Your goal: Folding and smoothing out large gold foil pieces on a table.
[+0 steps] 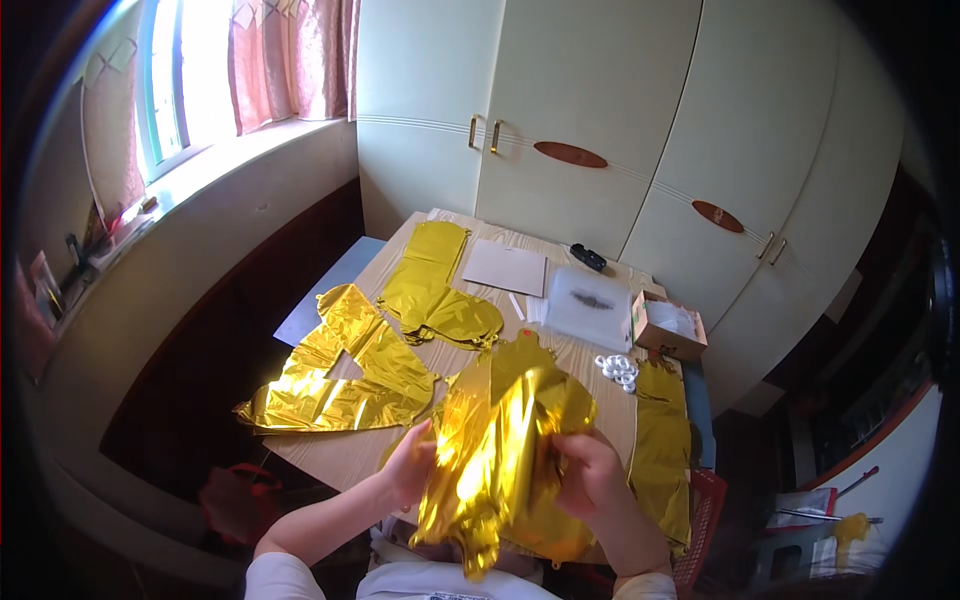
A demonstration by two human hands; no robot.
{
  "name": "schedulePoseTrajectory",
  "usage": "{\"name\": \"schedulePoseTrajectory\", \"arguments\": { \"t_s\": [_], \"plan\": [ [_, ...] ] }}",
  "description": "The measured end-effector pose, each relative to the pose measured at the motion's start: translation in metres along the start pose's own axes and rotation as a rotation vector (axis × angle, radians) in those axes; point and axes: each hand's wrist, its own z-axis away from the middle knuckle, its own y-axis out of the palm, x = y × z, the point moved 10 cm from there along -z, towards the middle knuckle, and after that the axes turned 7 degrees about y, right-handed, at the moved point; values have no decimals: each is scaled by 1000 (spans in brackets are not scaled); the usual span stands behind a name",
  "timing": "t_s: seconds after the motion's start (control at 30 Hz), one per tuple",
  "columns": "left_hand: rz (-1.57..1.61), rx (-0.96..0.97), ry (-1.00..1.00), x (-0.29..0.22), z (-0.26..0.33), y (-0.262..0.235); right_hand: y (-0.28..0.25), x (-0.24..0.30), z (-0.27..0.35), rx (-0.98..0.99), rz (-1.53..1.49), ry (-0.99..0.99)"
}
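In front of me, near the table's close edge, I hold up a flat, crumpled gold foil balloon (490,440). My left hand (409,465) grips its left edge, and my right hand (592,475) pinches its right side, fingers partly hidden by the foil. To the left lies a flat gold foil balloon with a triangular hole (390,385). Behind that one rests a bent, L-shaped stack of foil balloons (430,280). Along the right edge of the table is a long, straight foil balloon (661,460).
Right of centre sit several white ribbon rolls (617,372) and a cardboard box (670,328) with clear plastic inside. Behind are a clear plastic bag (588,308), a pale flat sheet (505,268) and a black object (588,257). A cabinet (590,100) stands beyond the wooden table (310,455).
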Motion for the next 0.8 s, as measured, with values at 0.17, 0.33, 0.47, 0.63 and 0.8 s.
{"name": "schedulePoseTrajectory", "arguments": {
  "t_s": [0.17, 0.33, 0.47, 0.63, 0.8],
  "plan": [
    [-162, -214, 56, -47, -45, -1, -8, -20, 73, -59, 56, 70],
    [-464, 50, 221, -90, -114, 15, -62, -36, 117, -319, 358, -15],
    [-840, -47, 417, -116, -161, 35, -117, -33, 127, -555, 575, -157],
    [-1147, 18, 438, -99, -206, 45, -156, -33, 139, -735, 705, -259],
    [-1508, -103, 550, -94, -219, 51, -184, -33, 149, -839, 1058, -292]
  ]
}}
